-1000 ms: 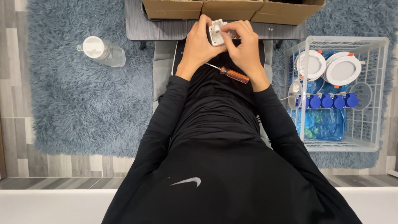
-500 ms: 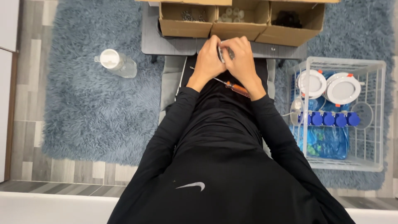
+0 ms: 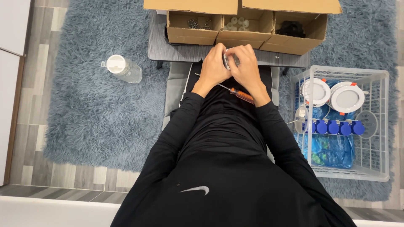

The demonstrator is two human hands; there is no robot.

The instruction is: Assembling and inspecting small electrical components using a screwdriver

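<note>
Grey-blue shag carpet (image 3: 92,122) covers most of the floor, laid over pale wood-look planks (image 3: 25,105) that show along its left edge. At the top of the view stands a low dark grey table (image 3: 181,51), the landmark for everything else. On the table's far side sit three open cardboard boxes: the left box (image 3: 193,27) holds small metal parts, the middle box (image 3: 242,27) holds pale round pieces, and the right box (image 3: 294,35) holds something black. Left of the table, on the carpet, a clear plastic bottle (image 3: 123,69) with a white cap lies on its side. Right of the table stands a white wire basket (image 3: 381,126) with round white light fittings (image 3: 346,97), a row of blue caps (image 3: 332,127) and a blue plastic bag (image 3: 330,149) inside.

The person, in black long sleeves, sits just in front of the table, arms stretched toward its near edge. Both hands meet there, touching each other, closed around a small white and grey part (image 3: 227,60), which sits between them right at the table's front edge. The left hand (image 3: 213,67) has its fingers curled over the part from the left; the right hand (image 3: 246,67) wraps it from the right and top, so most of the part is hidden. Just below the hands, on the person's lap in front of the table, lies a screwdriver (image 3: 240,94) with an orange handle, touched by neither hand.
</note>
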